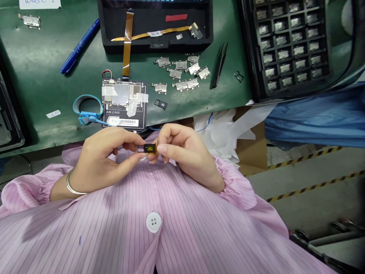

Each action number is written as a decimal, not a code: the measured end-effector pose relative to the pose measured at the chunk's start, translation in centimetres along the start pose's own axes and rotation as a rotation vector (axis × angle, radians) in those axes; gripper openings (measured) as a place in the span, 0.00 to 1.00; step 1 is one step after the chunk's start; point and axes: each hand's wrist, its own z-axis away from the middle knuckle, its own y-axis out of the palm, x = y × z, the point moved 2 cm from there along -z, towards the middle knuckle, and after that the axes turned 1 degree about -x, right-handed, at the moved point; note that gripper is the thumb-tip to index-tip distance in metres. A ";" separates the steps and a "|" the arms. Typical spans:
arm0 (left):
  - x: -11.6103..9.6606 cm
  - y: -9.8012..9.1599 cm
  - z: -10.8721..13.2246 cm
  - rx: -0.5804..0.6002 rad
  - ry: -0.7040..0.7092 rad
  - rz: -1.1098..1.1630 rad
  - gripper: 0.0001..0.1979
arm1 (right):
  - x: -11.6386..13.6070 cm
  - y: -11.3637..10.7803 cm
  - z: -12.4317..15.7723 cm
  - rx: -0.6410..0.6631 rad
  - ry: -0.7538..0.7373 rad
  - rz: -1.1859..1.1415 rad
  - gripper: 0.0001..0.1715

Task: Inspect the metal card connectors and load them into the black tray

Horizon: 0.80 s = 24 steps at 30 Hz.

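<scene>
Just this side of the circuit board (107,110), the left hand (104,158) and right hand (188,154) each have a pinching grip on a small black part (149,148). Metal pieces (161,88) lie right of the board.

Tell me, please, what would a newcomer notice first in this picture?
Probably the hands, both holding a small black part near the centre, in front of the pink striped shirt. The eye may then go to the metal parts on the green table and the blue pen at upper left.
</scene>
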 end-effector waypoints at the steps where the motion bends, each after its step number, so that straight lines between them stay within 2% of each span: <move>1: 0.0 0.0 0.0 0.003 -0.002 -0.003 0.08 | 0.0 0.0 0.0 0.002 0.006 -0.003 0.14; 24: 0.1 0.0 0.0 -0.011 0.050 -0.016 0.08 | -0.2 -0.1 -0.1 0.006 0.021 0.019 0.13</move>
